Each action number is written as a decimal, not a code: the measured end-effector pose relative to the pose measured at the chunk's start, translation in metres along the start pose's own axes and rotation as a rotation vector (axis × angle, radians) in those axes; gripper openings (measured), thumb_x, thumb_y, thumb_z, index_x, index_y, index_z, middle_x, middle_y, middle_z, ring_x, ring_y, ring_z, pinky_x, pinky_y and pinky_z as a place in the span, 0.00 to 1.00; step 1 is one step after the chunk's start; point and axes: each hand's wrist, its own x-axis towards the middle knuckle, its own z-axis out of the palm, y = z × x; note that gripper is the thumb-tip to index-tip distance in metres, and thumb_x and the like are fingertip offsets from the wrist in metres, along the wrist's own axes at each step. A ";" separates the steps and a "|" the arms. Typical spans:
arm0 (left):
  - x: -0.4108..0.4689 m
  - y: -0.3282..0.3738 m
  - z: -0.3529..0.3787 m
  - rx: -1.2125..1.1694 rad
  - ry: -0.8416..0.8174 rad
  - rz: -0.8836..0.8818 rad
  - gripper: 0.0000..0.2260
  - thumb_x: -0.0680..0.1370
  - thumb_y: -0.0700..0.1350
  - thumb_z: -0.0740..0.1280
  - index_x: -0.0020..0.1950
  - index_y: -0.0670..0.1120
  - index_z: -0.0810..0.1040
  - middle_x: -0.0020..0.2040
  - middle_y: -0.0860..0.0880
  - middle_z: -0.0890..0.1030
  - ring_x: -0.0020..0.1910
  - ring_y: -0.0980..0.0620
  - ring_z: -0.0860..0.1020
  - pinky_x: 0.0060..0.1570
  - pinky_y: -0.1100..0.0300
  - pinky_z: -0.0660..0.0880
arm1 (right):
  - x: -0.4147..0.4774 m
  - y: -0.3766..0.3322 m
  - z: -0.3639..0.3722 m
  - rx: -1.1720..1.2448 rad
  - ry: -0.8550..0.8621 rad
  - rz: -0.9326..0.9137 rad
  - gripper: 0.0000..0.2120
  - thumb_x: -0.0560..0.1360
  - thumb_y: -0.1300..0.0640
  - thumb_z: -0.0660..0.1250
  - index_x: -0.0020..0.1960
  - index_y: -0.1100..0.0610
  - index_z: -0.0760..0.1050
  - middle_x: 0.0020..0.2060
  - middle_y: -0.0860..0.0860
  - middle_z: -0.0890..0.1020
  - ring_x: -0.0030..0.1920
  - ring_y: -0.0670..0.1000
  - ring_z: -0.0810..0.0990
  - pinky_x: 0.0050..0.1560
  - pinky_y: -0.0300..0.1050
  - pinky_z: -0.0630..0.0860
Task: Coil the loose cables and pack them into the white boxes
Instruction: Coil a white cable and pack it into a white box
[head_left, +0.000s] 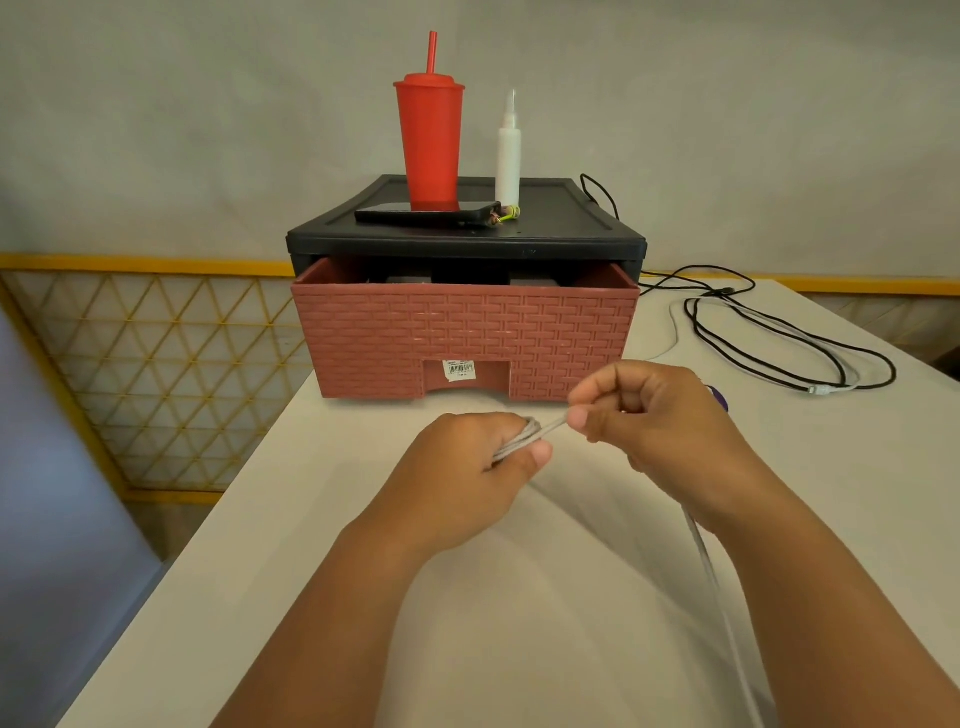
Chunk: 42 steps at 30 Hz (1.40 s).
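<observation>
Gripping grey cable (544, 429); barcode label (460, 369) illegible.

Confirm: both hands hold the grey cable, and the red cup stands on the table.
Wrong: the head view shows the red cup on top of the drawer unit, not the table. Left hand and right hand do hold the grey cable.

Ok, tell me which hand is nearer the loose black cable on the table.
Right. The right hand, pinching the grey cable, sits just left of the black cable and closer to the person. The left hand, gripping the same cable's coils, is farther left.
</observation>
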 end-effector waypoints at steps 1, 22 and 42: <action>0.000 0.001 0.000 -0.091 -0.023 -0.031 0.18 0.72 0.60 0.60 0.33 0.46 0.72 0.27 0.55 0.68 0.29 0.57 0.66 0.33 0.58 0.64 | 0.002 0.004 -0.001 -0.097 0.020 -0.046 0.04 0.69 0.61 0.73 0.38 0.55 0.79 0.27 0.46 0.76 0.24 0.38 0.70 0.27 0.27 0.66; 0.008 0.007 -0.027 -1.693 0.249 -0.389 0.19 0.74 0.53 0.58 0.37 0.41 0.80 0.18 0.53 0.59 0.17 0.57 0.58 0.24 0.67 0.67 | 0.002 0.025 0.037 -0.374 0.029 -0.282 0.10 0.79 0.59 0.59 0.53 0.55 0.79 0.28 0.44 0.71 0.34 0.43 0.71 0.35 0.33 0.65; 0.009 0.000 -0.007 -0.270 0.201 -0.195 0.10 0.81 0.38 0.57 0.41 0.42 0.71 0.33 0.53 0.74 0.31 0.63 0.71 0.38 0.70 0.68 | -0.011 0.008 0.039 -0.156 -0.562 0.099 0.11 0.78 0.59 0.59 0.56 0.56 0.78 0.22 0.45 0.71 0.20 0.41 0.64 0.24 0.33 0.64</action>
